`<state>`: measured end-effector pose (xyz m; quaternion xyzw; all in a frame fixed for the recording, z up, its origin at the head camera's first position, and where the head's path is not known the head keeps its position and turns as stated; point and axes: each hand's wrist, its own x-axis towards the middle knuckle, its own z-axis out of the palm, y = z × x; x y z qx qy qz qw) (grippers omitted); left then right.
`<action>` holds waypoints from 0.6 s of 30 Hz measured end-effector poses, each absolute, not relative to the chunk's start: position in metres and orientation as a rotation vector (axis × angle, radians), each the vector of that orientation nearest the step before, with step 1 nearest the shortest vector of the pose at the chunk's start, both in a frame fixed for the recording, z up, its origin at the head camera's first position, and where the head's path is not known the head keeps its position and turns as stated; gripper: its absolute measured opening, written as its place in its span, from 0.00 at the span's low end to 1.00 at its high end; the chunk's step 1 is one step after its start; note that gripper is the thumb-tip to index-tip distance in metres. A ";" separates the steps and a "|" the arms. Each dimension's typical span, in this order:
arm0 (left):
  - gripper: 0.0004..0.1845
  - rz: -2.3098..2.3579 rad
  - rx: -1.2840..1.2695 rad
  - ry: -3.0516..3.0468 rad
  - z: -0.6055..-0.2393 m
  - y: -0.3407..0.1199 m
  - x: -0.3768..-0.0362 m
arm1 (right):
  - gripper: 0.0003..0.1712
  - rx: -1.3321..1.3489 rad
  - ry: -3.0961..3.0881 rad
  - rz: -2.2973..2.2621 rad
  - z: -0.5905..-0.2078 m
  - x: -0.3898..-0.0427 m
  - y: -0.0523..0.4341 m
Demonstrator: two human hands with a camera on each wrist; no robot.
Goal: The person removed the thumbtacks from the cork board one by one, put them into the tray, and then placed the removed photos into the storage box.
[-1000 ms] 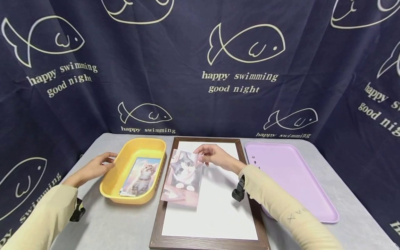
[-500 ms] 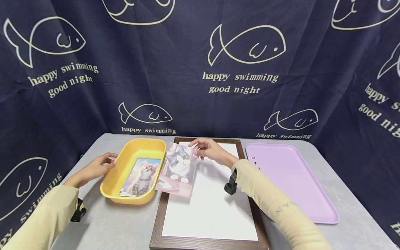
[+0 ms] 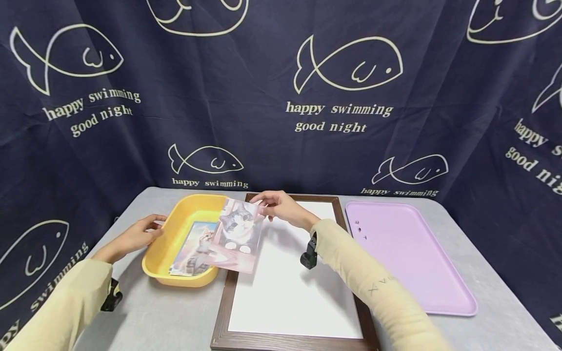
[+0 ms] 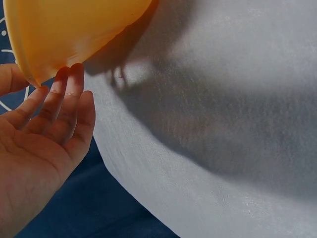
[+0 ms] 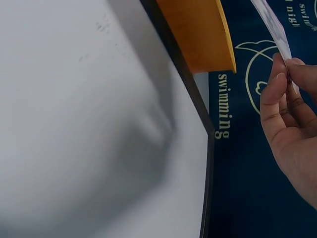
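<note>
Two curtain lines point(image 3: 338, 117) read "happy swimming good night"

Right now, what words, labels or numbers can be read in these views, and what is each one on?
"happy swimming good night": printed in cream on the dark blue curtain, repeated beside fish outlines.
"happy swimming": lower on the curtain, cut off by the table.
"swimming": curtain again, in the right wrist view.
A small mark on the right sleeve: unreadable.
Cat picture held by the right hand: no text.
</note>
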<state>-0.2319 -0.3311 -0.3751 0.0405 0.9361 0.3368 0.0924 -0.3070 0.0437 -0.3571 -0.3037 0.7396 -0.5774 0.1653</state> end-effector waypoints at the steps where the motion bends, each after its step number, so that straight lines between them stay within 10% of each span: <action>1: 0.25 0.997 0.114 2.778 -0.375 -0.331 -0.232 | 0.19 -0.862 2.107 -1.646 -0.357 -0.308 0.041; 18: 0.25 1.020 0.106 2.767 -0.375 -0.330 -0.231 | 0.17 -0.804 2.117 -1.708 -0.352 -0.315 -0.001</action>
